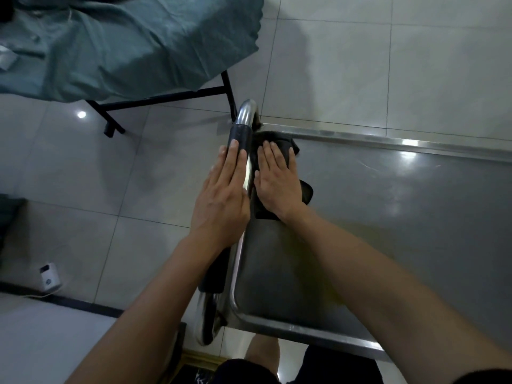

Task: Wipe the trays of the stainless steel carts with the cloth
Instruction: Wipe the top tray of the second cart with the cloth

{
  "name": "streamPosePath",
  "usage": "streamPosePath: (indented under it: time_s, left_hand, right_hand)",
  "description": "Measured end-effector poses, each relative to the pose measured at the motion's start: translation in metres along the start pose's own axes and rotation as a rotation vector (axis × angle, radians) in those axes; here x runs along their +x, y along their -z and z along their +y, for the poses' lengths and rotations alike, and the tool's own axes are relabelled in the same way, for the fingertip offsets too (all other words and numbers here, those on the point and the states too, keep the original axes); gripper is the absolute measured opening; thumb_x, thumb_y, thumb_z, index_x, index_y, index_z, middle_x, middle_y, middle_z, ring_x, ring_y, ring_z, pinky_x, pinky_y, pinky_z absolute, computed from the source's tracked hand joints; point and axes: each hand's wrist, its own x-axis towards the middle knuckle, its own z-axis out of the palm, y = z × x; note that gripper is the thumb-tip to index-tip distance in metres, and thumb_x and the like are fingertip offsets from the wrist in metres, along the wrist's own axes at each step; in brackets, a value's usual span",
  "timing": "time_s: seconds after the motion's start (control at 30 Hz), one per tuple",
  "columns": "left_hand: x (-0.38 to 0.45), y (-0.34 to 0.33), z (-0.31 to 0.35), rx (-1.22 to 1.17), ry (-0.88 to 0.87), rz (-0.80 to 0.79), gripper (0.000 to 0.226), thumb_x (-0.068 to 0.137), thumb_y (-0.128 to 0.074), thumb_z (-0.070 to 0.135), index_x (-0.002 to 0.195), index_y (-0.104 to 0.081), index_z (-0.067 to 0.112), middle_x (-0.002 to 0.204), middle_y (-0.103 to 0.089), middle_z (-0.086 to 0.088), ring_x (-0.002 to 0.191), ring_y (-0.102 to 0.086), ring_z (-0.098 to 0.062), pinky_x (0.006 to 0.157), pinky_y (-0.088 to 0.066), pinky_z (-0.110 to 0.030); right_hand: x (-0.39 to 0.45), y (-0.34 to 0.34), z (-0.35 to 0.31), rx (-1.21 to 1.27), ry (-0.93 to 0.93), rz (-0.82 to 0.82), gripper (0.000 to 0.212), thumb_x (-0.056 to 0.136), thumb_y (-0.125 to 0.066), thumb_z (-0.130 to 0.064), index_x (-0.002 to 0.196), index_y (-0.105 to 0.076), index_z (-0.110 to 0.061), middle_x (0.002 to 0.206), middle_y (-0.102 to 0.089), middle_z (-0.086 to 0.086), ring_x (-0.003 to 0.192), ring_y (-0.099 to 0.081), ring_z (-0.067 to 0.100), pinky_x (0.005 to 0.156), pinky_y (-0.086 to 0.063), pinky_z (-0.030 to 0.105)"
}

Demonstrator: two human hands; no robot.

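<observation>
A stainless steel cart's top tray [388, 217] fills the right half of the view. Its tubular handle [245, 128], with black foam grips, runs along the tray's left edge. A dark cloth [288, 146] lies on the tray at its far left corner. My right hand [278, 181] presses flat on the cloth, fingers together and pointing away from me. My left hand [224, 195] rests flat on top of the handle, fingers extended over the black grip.
A table on black legs, draped with teal fabric [124, 45], stands at the upper left, close to the cart's far corner. Grey tiled floor [388, 65] surrounds the cart. A small white device [49, 278] with a cord sits at the lower left.
</observation>
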Motion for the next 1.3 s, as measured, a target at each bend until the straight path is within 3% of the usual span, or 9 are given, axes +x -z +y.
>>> streamPosePath:
  time_s: [0.13,0.27,0.43,0.57,0.63,0.8,1.07,1.3]
  left_hand:
    - [0.000,0.001,0.000,0.011,-0.008,0.004,0.065,0.098,-0.036,0.018,0.156,-0.008,0.009,0.164,0.004,-0.008,0.151,0.007,-0.018,0.122,-0.017,-0.045]
    - [-0.001,0.000,-0.002,0.029,-0.038,0.006,0.067,0.094,-0.017,0.034,0.156,-0.007,0.008,0.164,0.005,-0.009,0.151,0.008,-0.019,0.123,-0.014,-0.043]
    - [-0.001,-0.005,-0.006,0.052,-0.043,-0.010,0.064,0.098,-0.023,0.027,0.156,-0.003,0.009,0.164,0.010,-0.009,0.151,0.011,-0.021,0.123,-0.015,-0.045]
    - [-0.002,-0.003,-0.005,0.069,-0.047,-0.021,0.069,0.094,-0.011,0.037,0.156,-0.002,0.009,0.164,0.011,-0.009,0.151,0.012,-0.023,0.123,-0.014,-0.046]
    - [-0.003,-0.001,-0.003,0.096,-0.036,-0.044,0.071,0.094,-0.018,0.038,0.156,-0.002,0.009,0.164,0.012,-0.010,0.150,0.013,-0.024,0.123,-0.013,-0.047]
    - [-0.011,0.000,0.010,0.210,-0.089,-0.062,0.070,0.098,-0.037,0.031,0.156,-0.006,0.007,0.164,0.006,-0.012,0.150,0.013,-0.031,0.122,-0.011,-0.051]
    - [-0.015,-0.005,0.040,0.287,-0.165,-0.057,0.062,0.097,-0.041,0.028,0.152,-0.022,0.007,0.161,-0.018,-0.012,0.151,-0.003,-0.028,0.119,-0.009,-0.059]
    - [-0.021,-0.044,0.106,0.211,-0.218,-0.150,0.062,0.097,-0.044,0.027,0.152,-0.025,0.007,0.160,-0.024,-0.011,0.151,-0.007,-0.027,0.121,-0.014,-0.053]
  right_hand:
    - [-0.012,-0.003,-0.010,0.003,-0.022,0.001,0.062,0.105,-0.015,-0.040,0.160,-0.011,-0.011,0.168,-0.010,0.008,0.155,-0.001,0.021,0.123,-0.006,0.055]
    - [-0.030,-0.006,-0.021,-0.002,-0.036,0.005,0.062,0.106,-0.014,-0.041,0.160,-0.009,-0.011,0.168,-0.009,0.007,0.155,0.001,0.020,0.123,-0.005,0.054]
    - [-0.060,-0.009,-0.038,-0.007,-0.061,0.007,0.065,0.105,-0.024,-0.043,0.160,-0.010,-0.010,0.168,-0.010,0.008,0.155,0.001,0.022,0.123,-0.004,0.055]
    - [-0.085,-0.012,-0.046,-0.012,-0.051,-0.005,0.065,0.105,-0.023,-0.041,0.160,-0.009,-0.009,0.168,-0.007,0.009,0.155,0.003,0.023,0.123,-0.003,0.056]
    - [-0.092,-0.012,-0.044,-0.007,-0.037,-0.012,0.065,0.105,-0.023,-0.041,0.160,-0.010,-0.009,0.168,-0.008,0.010,0.155,0.003,0.023,0.123,-0.003,0.056]
    - [-0.111,-0.012,-0.013,0.014,-0.080,0.014,0.065,0.103,-0.018,-0.039,0.158,-0.018,-0.006,0.167,-0.015,0.011,0.155,-0.005,0.023,0.123,-0.008,0.056]
    - [-0.146,-0.003,0.066,-0.010,-0.170,0.050,0.064,0.103,-0.022,-0.040,0.158,-0.020,-0.007,0.167,-0.016,0.010,0.155,-0.007,0.023,0.123,-0.009,0.054]
    - [-0.178,0.003,0.127,-0.010,-0.236,0.078,0.063,0.105,-0.027,-0.038,0.158,-0.021,-0.006,0.166,-0.019,0.011,0.154,-0.011,0.025,0.122,-0.012,0.055]
